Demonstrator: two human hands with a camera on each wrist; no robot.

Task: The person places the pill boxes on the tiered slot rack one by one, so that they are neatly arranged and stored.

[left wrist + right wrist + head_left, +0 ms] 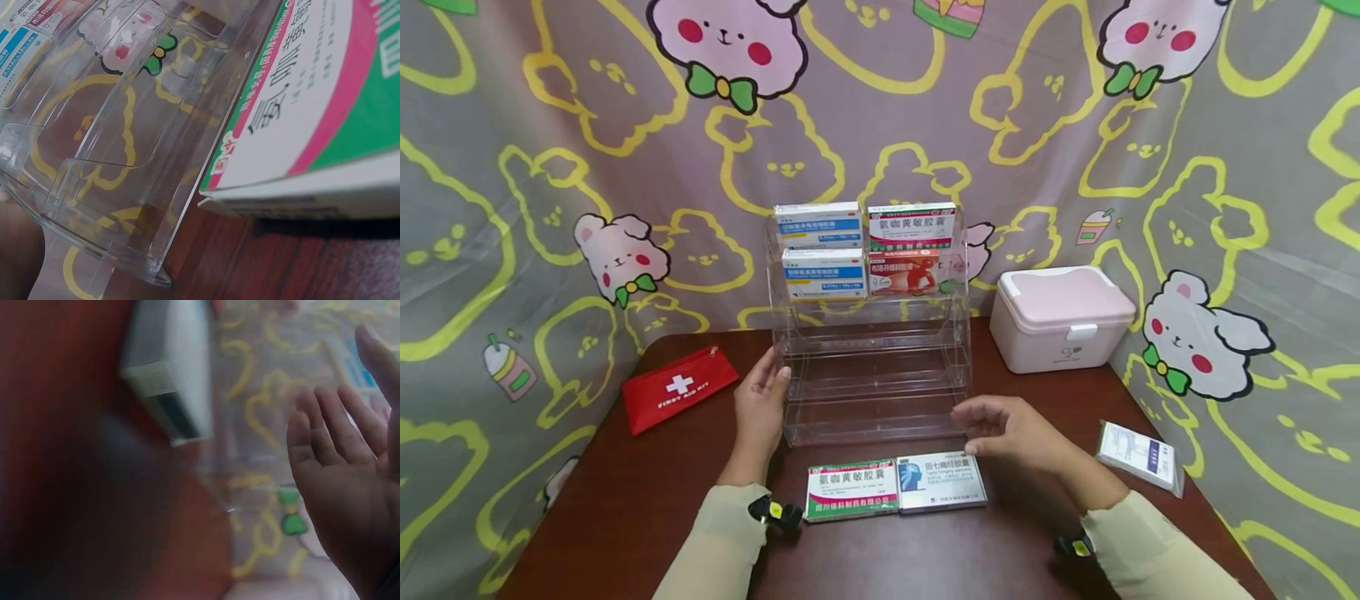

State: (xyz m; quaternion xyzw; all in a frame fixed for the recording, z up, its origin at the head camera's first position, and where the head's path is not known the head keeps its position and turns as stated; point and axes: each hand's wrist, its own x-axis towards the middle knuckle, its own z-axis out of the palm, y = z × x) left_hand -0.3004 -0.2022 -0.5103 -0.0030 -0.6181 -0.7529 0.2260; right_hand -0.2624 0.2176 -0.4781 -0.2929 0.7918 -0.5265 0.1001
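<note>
A clear tiered display rack (874,432) stands mid-table. My left hand (760,407) is at its lower left side, fingers loosely bent and fingertips right at the side panel. Beside the lower right front corner, my right hand (1013,435) has its fingers relaxed; the right wrist view shows its bare palm. In front of the rack lie a green-and-white medicine box (852,490) and a silver-grey medicine box (940,482), side by side. The upper tiers hold two blue-and-white boxes (823,277), another green-and-white box (912,227) and a red box (902,274).
A red first aid pouch (681,390) lies left of the rack. At the back right stands a pink-lidded white case (1062,321). A bagged white-and-blue pack (1138,457) is near the table's right edge. A patterned curtain (880,100) encloses the table.
</note>
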